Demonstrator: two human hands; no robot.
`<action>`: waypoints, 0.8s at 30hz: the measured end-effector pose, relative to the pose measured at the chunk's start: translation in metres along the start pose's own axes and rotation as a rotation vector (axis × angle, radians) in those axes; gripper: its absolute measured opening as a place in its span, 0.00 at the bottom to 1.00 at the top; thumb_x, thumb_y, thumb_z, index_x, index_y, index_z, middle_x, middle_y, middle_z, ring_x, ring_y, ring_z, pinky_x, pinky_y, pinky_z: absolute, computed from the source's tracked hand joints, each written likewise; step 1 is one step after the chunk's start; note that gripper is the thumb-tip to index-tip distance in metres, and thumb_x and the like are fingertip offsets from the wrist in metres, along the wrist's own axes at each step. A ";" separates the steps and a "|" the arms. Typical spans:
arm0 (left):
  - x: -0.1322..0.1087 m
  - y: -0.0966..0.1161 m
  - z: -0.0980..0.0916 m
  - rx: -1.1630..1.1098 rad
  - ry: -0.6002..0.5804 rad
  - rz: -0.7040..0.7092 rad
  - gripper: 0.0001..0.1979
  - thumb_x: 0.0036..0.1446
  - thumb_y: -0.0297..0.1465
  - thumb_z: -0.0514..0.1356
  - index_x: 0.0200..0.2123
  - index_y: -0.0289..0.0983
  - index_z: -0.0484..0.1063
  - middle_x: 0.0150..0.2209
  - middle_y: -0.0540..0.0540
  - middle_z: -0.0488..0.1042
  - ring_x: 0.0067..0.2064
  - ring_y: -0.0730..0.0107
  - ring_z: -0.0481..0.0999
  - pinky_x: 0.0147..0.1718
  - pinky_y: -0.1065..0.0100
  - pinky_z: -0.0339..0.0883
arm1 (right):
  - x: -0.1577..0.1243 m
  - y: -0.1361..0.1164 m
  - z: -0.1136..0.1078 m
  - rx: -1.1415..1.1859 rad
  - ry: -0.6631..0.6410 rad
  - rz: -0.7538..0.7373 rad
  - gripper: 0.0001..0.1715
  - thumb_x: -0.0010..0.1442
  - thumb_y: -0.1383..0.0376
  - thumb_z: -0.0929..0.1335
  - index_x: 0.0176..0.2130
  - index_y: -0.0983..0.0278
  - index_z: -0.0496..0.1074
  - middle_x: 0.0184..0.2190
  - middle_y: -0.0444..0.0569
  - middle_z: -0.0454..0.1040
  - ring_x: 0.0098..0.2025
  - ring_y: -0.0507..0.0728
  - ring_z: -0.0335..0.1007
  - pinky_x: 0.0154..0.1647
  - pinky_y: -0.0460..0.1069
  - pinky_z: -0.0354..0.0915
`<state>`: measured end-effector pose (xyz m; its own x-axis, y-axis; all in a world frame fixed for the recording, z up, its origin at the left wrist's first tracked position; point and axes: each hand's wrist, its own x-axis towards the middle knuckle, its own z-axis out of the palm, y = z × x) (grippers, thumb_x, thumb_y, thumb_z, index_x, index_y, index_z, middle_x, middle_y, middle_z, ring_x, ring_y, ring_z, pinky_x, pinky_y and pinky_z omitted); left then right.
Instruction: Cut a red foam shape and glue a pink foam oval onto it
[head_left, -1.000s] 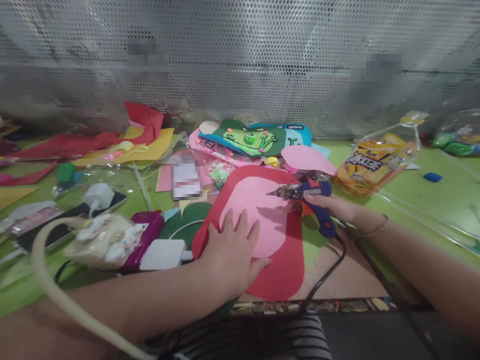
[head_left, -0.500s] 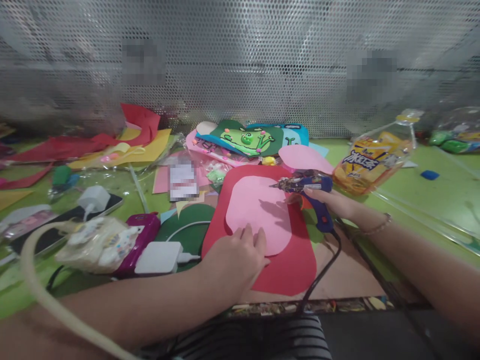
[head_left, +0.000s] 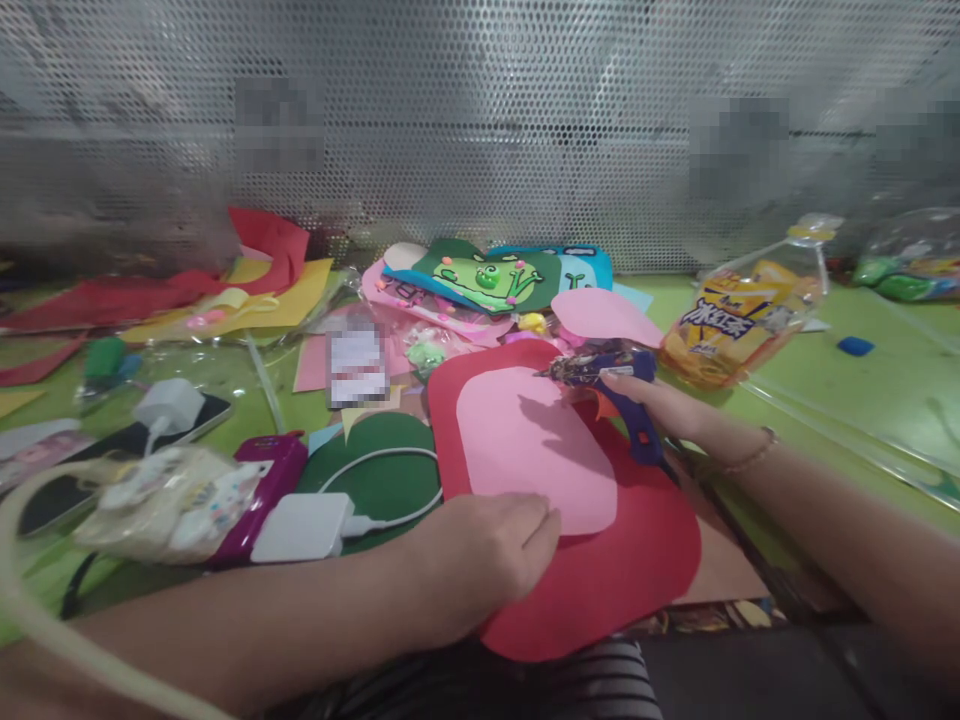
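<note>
My right hand point(head_left: 660, 400) is wrapped round a dark blue glue gun point(head_left: 637, 415), its nozzle pointing left over the upper part of a rounded pink paper sheet point(head_left: 525, 430). The pink sheet lies on a larger red paper sheet point(head_left: 637, 570) with rounded corners. At the left edge of the red sheet, my left hand point(head_left: 499, 545) is closed, its fingers bent together beside the pink sheet's lower edge; its thumb is hidden. The red sheet's near end reaches past the table's front edge. A shadow of the gun and hand falls across the pink sheet.
To the left are a white charger block point(head_left: 304, 527) with a cable, a purple case point(head_left: 262, 490), a phone point(head_left: 90, 470) and a green paper piece point(head_left: 375, 460). Decorated paper crafts point(head_left: 495, 275) lie behind. A plastic bottle point(head_left: 742, 315) leans at the right, before a perforated metal panel point(head_left: 480, 130).
The red sheet, with the pink one on it, has turned and slid towards me and to the right. My left hand's fingers have gone from spread to closed. The glue gun stays nearly in place.
</note>
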<state>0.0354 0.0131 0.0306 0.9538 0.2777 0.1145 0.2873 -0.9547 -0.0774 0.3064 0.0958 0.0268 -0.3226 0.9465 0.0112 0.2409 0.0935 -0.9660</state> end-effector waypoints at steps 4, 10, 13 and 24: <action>0.001 -0.008 0.005 0.061 -0.043 -0.199 0.21 0.55 0.22 0.50 0.52 0.25 0.63 0.52 0.31 0.69 0.52 0.53 0.69 0.45 0.57 0.66 | 0.001 -0.001 0.000 0.031 -0.056 -0.003 0.23 0.56 0.47 0.64 0.38 0.60 0.77 0.41 0.48 0.77 0.48 0.61 0.70 0.55 0.54 0.60; 0.003 -0.015 0.013 0.142 -0.016 -0.194 0.21 0.57 0.24 0.49 0.54 0.26 0.64 0.55 0.33 0.66 0.56 0.54 0.66 0.50 0.59 0.60 | -0.004 -0.009 0.007 0.024 -0.075 0.016 0.23 0.56 0.47 0.64 0.36 0.61 0.77 0.41 0.48 0.77 0.48 0.60 0.69 0.55 0.53 0.59; 0.003 -0.013 0.013 0.208 -0.044 -0.234 0.20 0.57 0.22 0.49 0.53 0.26 0.64 0.54 0.32 0.67 0.53 0.53 0.69 0.45 0.59 0.64 | -0.007 -0.012 0.011 0.078 0.060 0.037 0.19 0.53 0.49 0.67 0.32 0.60 0.76 0.34 0.46 0.78 0.40 0.59 0.72 0.48 0.52 0.65; 0.007 -0.012 -0.014 0.242 -0.180 -0.512 0.09 0.53 0.17 0.50 0.33 0.33 0.67 0.20 0.45 0.71 0.22 0.62 0.74 0.20 0.68 0.62 | -0.031 -0.040 0.005 0.395 0.077 -0.040 0.11 0.49 0.58 0.69 0.31 0.63 0.72 0.23 0.45 0.71 0.14 0.46 0.61 0.12 0.43 0.54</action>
<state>0.0377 0.0246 0.0461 0.6824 0.7304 0.0289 0.7064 -0.6488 -0.2828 0.3027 0.0608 0.0640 -0.2517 0.9662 0.0556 -0.1457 0.0190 -0.9891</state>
